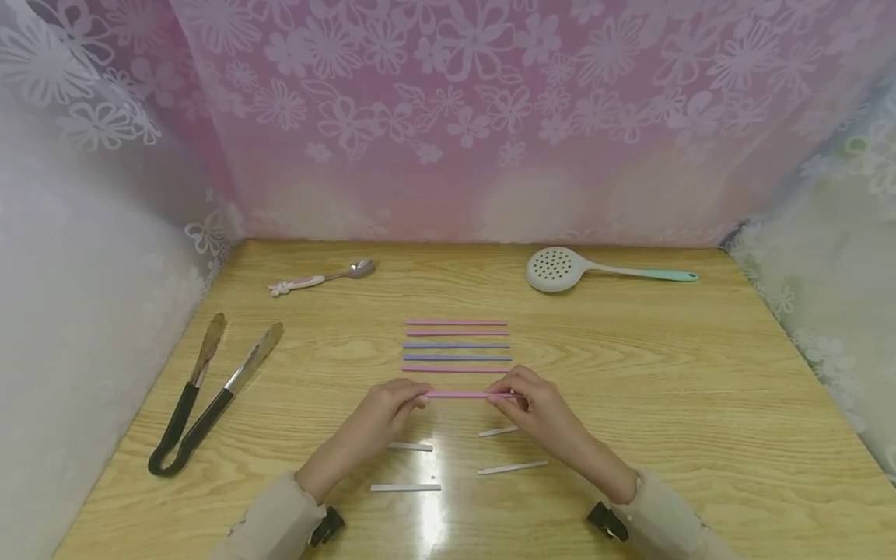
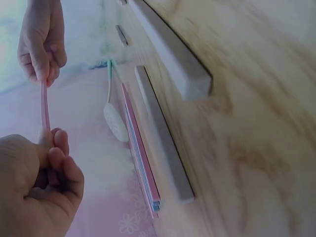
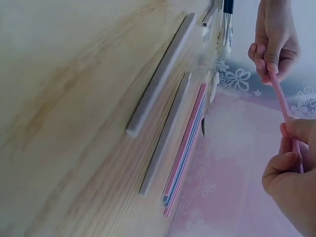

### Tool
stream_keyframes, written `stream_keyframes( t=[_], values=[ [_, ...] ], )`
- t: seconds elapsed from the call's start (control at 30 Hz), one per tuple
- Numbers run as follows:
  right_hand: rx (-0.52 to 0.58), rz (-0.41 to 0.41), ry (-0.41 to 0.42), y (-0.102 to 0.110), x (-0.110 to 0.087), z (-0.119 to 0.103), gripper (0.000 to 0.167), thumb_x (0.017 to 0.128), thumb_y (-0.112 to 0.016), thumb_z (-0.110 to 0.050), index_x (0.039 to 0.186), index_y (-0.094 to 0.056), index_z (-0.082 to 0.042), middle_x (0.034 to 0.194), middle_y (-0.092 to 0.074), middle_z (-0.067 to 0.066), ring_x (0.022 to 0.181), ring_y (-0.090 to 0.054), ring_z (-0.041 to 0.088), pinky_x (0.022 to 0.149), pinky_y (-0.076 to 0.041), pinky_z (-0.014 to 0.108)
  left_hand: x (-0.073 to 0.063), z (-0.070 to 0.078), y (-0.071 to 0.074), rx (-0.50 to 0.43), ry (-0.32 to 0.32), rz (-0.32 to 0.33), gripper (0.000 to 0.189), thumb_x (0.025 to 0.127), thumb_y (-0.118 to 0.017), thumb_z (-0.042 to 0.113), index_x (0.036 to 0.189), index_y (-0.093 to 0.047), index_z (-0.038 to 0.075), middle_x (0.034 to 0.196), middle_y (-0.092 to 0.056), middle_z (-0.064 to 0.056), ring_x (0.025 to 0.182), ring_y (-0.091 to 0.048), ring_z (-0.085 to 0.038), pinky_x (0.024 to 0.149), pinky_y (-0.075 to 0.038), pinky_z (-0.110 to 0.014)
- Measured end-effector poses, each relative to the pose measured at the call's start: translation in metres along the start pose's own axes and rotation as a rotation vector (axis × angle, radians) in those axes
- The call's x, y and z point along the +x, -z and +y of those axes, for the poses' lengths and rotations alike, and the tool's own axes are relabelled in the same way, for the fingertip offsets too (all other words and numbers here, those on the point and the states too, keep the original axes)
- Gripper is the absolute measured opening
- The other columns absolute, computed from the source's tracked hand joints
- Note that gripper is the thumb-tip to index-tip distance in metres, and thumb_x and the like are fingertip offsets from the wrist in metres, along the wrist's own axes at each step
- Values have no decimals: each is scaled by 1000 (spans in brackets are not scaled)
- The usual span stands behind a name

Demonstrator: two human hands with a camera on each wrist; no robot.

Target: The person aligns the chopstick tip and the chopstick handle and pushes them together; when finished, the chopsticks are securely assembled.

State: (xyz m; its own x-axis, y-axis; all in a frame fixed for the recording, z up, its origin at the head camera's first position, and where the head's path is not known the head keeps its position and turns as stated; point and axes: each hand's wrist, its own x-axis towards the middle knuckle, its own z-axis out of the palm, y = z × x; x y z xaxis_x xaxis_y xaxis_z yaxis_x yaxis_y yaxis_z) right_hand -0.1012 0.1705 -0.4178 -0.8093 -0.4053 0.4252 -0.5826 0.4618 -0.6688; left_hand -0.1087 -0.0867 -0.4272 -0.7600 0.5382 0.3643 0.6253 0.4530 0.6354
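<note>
A thin pink stick (image 1: 456, 395) is stretched level between both hands, raised above the table in the wrist views. My left hand (image 1: 381, 408) pinches its left end between thumb and fingers. At the other end, my right hand (image 1: 542, 404) grips it the same way; the fingers cover both tips. Just beyond lies a row of parallel sticks: pink ones (image 1: 456, 323) at the back, blue ones (image 1: 456, 346) in the middle and a pink one (image 1: 448, 369) nearest. Closer to me are several short whitish sticks (image 1: 406, 488), two of them partly hidden by the hands in the head view.
Black-handled tongs (image 1: 203, 420) lie spread on the left of the wooden table (image 1: 700, 373). A spoon with a decorated handle (image 1: 322, 278) is at the back left. At the back right rests a skimmer (image 1: 560, 271) with a mint handle. Flowered curtains (image 1: 462, 155) surround the table.
</note>
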Motion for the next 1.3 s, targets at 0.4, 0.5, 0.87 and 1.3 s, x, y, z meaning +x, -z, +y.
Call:
stream_keyframes(
  t=[0.4,0.5,0.87,1.3],
  values=[
    [6,21,91,-6,-5,0,12,81,-70,4,89,-68,-5,82,-56,-3,62,-35,-1,48,-35,14,-5,10,0,114,-11,12,22,85,-58,-11,105,-66,-8,86,-69,-9,81,-65,-19,79,-55,-23],
    [3,-29,56,-2,-4,1,11,85,-65,5,92,-68,-3,86,-54,-1,62,-35,0,49,-35,15,-3,6,-1,85,8,-7,20,89,-58,-4,107,-66,-6,91,-69,-8,86,-65,-19,82,-54,-25],
    [-64,-109,-113,5,1,28,15,81,-68,7,94,-71,0,84,-58,1,75,-52,6,64,-50,20,5,-19,1,11,192,5,18,90,-62,5,105,-68,-3,96,-68,-11,84,-64,-18,74,-54,-26],
    [-165,-191,-223,-3,16,50,6,84,-70,-6,87,-69,0,79,-58,0,74,-50,10,63,-46,21,17,-33,-3,72,401,-53,10,85,-67,1,95,-71,-1,92,-66,-9,83,-59,-18,74,-53,-30]
  ],
)
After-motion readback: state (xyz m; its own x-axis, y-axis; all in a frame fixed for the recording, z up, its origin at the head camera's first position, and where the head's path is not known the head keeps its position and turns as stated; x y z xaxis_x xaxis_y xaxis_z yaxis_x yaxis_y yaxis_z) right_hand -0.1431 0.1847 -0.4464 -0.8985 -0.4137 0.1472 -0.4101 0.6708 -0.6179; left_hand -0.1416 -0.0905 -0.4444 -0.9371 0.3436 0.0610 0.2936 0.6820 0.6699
